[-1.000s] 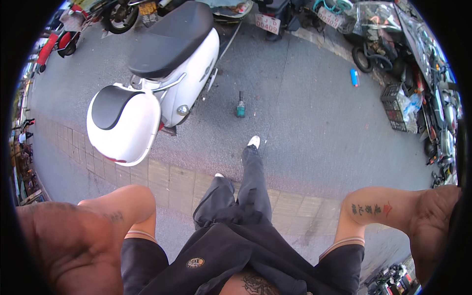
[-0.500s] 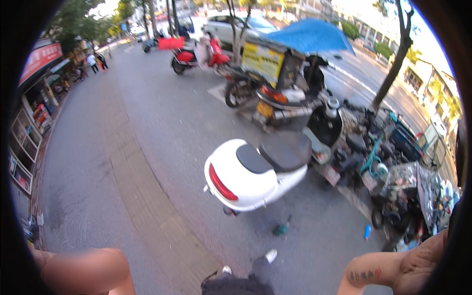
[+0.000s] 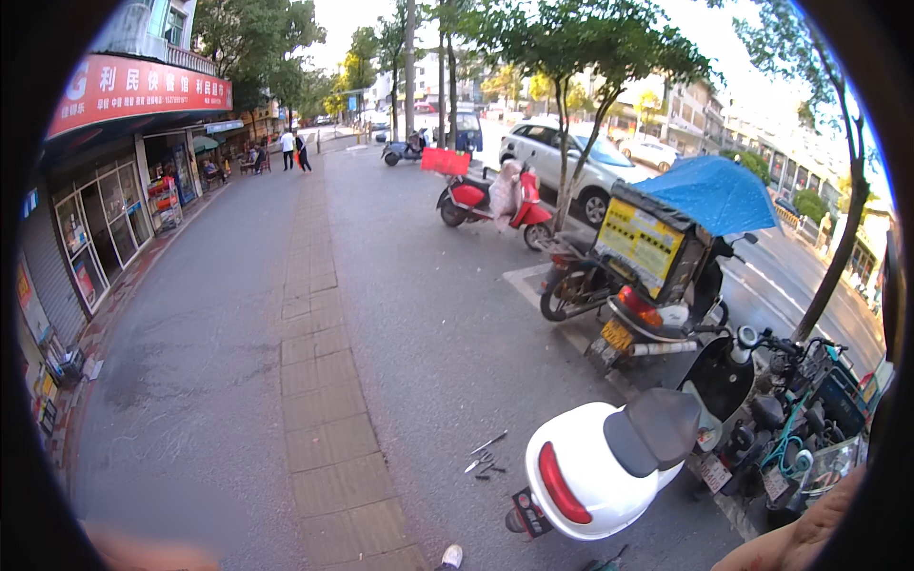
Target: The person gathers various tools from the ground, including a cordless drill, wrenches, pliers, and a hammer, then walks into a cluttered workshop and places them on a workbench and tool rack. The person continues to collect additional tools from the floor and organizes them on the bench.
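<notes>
Only a blurred strip of my left arm (image 3: 152, 554) shows at the lower left rim; its fingers are out of sight. At the lower right rim my right forearm and wrist (image 3: 804, 533) angle up and outward, with the fingers cut off by the picture's edge. Nothing held is visible in either hand. The white scooter (image 3: 595, 457), with a dark seat and red tail light, is the nearest large thing, left of my right arm. On the pavement beside its rear lie a thin dark tool (image 3: 489, 443) and several small dark pieces (image 3: 487, 467).
More two-wheelers stand along the right: a scooter with a yellow-panelled box (image 3: 640, 246) and blue canopy (image 3: 719, 195), a red scooter (image 3: 524, 205), and a jumble of bikes (image 3: 790, 419). Shopfronts (image 3: 105, 219) line the left. A paved strip (image 3: 324, 409) runs ahead; two people walk far off.
My view has lifted and swung left, so the scooter sits lower and further right. Less of both arms shows. The loose tools on the ground have come into view.
</notes>
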Demonstrator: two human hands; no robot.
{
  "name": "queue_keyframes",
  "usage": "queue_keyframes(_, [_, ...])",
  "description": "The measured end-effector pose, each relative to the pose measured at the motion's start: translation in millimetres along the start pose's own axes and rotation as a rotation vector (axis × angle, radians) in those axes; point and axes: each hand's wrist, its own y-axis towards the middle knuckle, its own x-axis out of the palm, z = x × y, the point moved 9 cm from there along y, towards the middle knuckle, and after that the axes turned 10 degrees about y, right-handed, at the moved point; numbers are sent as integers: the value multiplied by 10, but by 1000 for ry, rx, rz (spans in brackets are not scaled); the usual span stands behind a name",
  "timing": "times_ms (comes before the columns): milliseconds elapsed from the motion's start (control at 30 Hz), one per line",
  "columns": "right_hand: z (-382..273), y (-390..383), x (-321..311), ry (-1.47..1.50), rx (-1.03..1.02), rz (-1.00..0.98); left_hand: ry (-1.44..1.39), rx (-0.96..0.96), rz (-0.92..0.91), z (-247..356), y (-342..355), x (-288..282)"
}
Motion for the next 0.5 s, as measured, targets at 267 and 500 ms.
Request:
queue_keyframes(267, [1808, 363, 874, 162, 59, -83, 249, -27, -207, -1195, 287, -417])
queue_keyframes(500, [2828, 810, 1436, 216, 26, -177, 341, 5, -283, -1979, 687, -783])
